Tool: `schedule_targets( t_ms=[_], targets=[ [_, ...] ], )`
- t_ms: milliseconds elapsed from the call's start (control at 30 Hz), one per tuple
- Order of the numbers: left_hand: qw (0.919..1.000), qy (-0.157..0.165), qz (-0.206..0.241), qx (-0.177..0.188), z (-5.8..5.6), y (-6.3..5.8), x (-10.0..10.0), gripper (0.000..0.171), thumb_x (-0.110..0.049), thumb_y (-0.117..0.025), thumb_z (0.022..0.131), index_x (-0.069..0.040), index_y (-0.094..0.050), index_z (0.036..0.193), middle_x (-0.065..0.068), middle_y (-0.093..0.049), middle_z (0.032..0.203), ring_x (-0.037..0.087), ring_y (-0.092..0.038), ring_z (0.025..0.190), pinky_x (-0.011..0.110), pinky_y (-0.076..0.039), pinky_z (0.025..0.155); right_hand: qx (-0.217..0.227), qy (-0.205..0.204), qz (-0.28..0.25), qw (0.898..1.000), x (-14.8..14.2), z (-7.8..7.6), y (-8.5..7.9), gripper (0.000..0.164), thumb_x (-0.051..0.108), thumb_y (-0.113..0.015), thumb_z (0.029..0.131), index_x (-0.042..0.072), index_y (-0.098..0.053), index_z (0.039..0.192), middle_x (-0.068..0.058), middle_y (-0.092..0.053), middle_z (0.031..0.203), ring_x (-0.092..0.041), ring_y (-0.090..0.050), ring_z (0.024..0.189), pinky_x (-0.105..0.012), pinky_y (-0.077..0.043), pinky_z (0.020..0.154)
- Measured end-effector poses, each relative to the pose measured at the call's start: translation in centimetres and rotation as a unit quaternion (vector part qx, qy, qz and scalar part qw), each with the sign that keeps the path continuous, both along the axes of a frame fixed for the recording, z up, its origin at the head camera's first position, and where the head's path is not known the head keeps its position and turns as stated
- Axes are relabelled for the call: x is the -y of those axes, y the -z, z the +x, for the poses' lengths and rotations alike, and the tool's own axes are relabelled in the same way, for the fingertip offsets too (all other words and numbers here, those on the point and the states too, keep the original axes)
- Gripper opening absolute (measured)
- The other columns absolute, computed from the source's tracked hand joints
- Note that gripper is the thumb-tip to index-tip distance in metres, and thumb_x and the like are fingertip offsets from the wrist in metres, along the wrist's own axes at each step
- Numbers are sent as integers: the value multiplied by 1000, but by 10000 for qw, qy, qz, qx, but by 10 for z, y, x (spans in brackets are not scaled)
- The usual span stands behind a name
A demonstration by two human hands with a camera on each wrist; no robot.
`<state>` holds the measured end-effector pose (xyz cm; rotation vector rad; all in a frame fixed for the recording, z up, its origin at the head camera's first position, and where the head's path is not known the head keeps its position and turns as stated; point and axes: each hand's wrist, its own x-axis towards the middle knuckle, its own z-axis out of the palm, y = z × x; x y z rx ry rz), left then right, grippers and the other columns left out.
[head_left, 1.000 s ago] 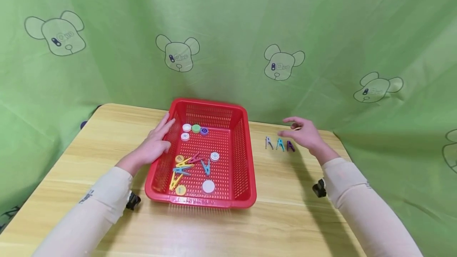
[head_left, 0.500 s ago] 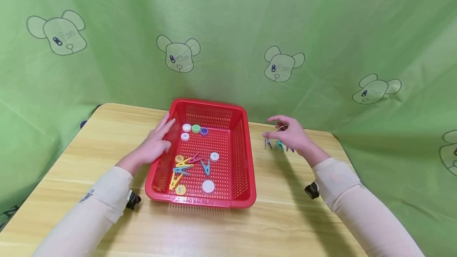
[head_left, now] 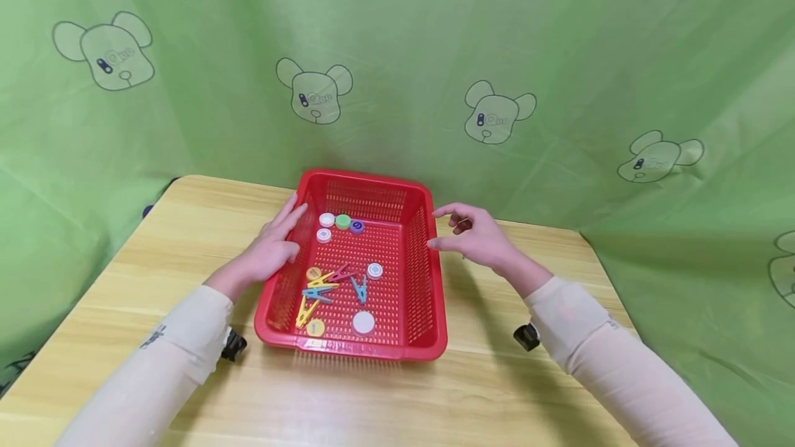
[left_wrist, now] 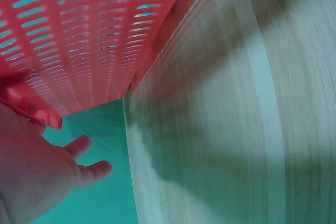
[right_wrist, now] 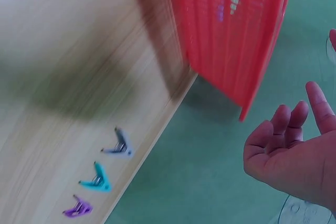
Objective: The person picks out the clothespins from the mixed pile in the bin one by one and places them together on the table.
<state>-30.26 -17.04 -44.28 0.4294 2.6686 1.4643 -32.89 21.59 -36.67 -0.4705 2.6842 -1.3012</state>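
Backdrop: green curtain [head_left: 397,33], beyond the far side of the basket. Bench [head_left: 348,405]: wood-grained, carrying the basket and extending to both sides of it. Red perforated plastic basket [head_left: 404,353]: upright on the bench, position unaltered over the last second.

Hands: the right hand [head_left: 478,236] has travelled from above the loose clothespins to the basket's right rim. Its thumb and forefinger stand well apart, the other fingers loosely bent; no object is seen in it, and contact with the rim cannot be confirmed. The left hand [head_left: 270,250] is unchanged, resting against the basket's left rim with fingers extended and slightly spread, grasping no small item.

Clothespins: three lie to the right of the basket in a row, grey [right_wrist: 123,148], turquoise [right_wrist: 100,182] and purple [right_wrist: 79,208]. All remain outside, so none was carried over in this interval. Five others lie inside the basket: two yellow, two blue, one red.

Smallest items: eight round bottle caps on the basket floor, the large white cap [head_left: 363,323] nearest its front wall. Assessment: with the right hand off the pins, work appears centred on the basket itself.
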Motion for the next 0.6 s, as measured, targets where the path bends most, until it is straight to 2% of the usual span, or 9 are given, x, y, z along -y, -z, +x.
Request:
schedule_targets(
  t_ms=[233,467,600],
  targets=[
    [10000,-7,-40,-16,-1,1,1,94,2,-55,77,-12,-17,161,-16,11,164,41,2,148,67,-15,111,-169,-365,111,9991,22,6,6,53,26,-89,72,18,-69,120,-22,-53,99,-30,-49,87,-38,-44,70],
    [10000,-9,-75,-1,0,0,-1,94,1,-56,76,-11,-17,161,-15,11,164,41,1,148,67,-15,111,12,-547,-438,9975,41,12,10,54,18,-90,72,13,-67,120,-12,-50,97,-38,-48,93,-37,-44,74],
    [10000,-20,-68,12,0,1,0,94,0,-55,76,-12,-17,161,-15,11,164,41,1,148,67,-16,111,153,-519,-721,9959,50,13,11,55,13,-90,72,10,-65,121,-11,-50,99,-34,-48,95,-36,-45,77]
  ],
)
